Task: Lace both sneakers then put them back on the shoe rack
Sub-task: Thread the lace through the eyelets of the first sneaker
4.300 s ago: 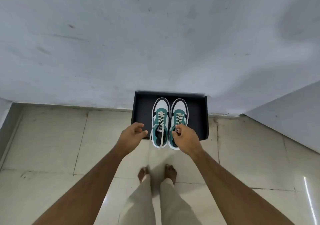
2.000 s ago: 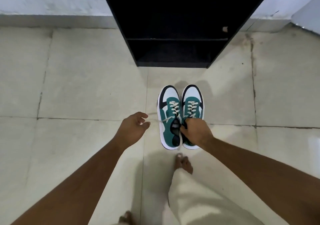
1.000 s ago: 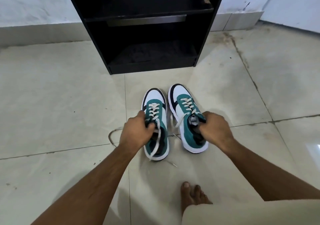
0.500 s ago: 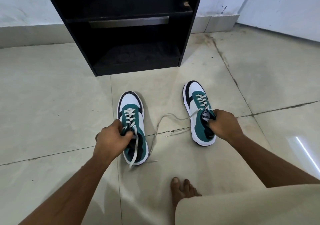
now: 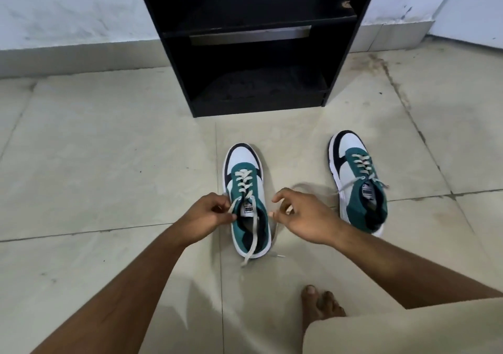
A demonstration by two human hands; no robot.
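The nearer teal, white and black low-top sneaker (image 5: 248,201) lies on the pale tiled floor (image 5: 109,163) at the middle of the view, toe pointing to twelve o'clock, its cream laces crossed through the lower eyelets with the loose ends hanging out. One cream lace end (image 5: 251,240) runs down over the heel opening and trails onto the floor at six o'clock of the shoe. The left hand (image 5: 206,216) sits at nine o'clock of the tongue, its grip pinched shut on the other lace end (image 5: 233,207) just beside the eyelets. The right hand (image 5: 302,217) is at three o'clock of the same shoe, fingers curled but parted; whether its grip holds a lace I cannot tell. The second matching teal sneaker (image 5: 358,180) stands well apart at two o'clock, toe tilted slightly to eleven, its laces also undone, with bare floor between the pair. At twelve o'clock the black open-fronted shoe rack (image 5: 253,40) stands against the white wall (image 5: 68,13), both shelves unoccupied, its lower front edge near the first shoe's toe. A bare foot (image 5: 322,308) rests at five o'clock beside a beige trouser leg (image 5: 408,332).
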